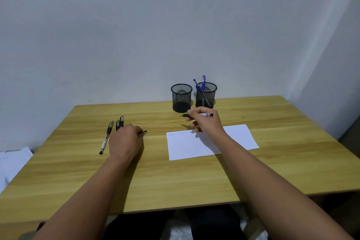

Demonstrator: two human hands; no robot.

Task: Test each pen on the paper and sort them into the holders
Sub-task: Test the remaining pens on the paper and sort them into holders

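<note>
My right hand [204, 122] grips an uncapped black pen [206, 115] above the far edge of the white paper [210, 142], tip pointing left. Faint blue scribbles run along the paper's top edge. My left hand [125, 140] rests on the table and pinches a small black pen cap [142, 132]. Three black capped pens lie beside it: one long pen [106, 138] to its left and two more [119, 122] just beyond the knuckles. At the back stand two black mesh holders: the left holder [181, 98] has no pens in it, the right holder [206, 95] has blue pens.
The wooden table [272, 161] runs up to a grey wall; its front edge is close to my body. White cloth or paper [13, 165] lies off the table's left side.
</note>
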